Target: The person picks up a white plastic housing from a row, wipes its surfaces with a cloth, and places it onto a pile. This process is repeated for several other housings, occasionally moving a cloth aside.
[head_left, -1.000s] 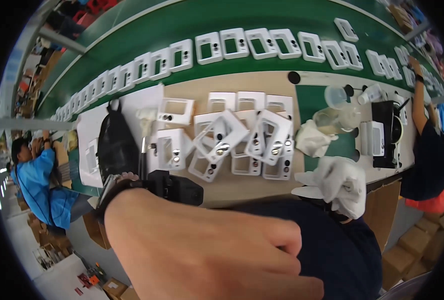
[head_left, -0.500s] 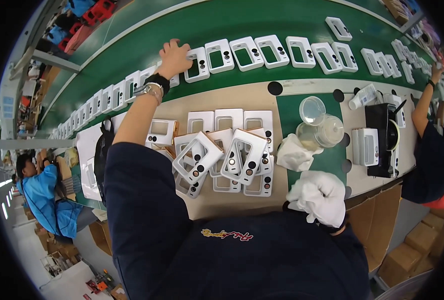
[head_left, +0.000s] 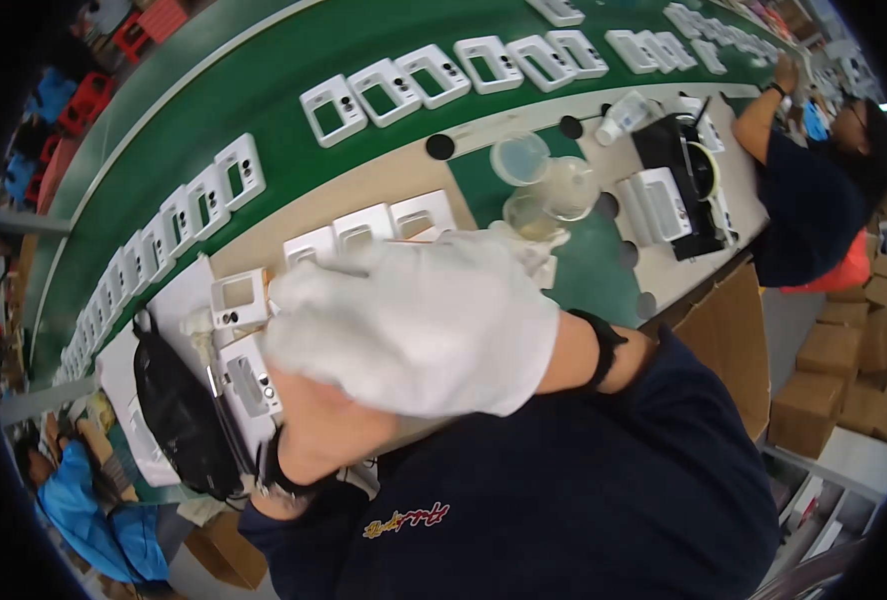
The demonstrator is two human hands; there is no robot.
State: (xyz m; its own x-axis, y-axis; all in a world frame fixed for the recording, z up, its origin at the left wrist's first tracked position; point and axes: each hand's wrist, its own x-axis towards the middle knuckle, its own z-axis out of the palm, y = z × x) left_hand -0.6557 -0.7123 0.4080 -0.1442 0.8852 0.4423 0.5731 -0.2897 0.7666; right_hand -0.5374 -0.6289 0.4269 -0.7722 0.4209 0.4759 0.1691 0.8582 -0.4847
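Right hand in white glove, loosely curled, grasp hidden. Left hand beneath it, grip can't tell. White camera housings at workbench near edge; lift 1 squarely.

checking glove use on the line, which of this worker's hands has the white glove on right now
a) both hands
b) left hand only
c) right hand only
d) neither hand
c: the right hand, reaching across in front of the camera, is covered by a white glove, while the left hand beneath it shows bare skin with a dark band at the wrist.
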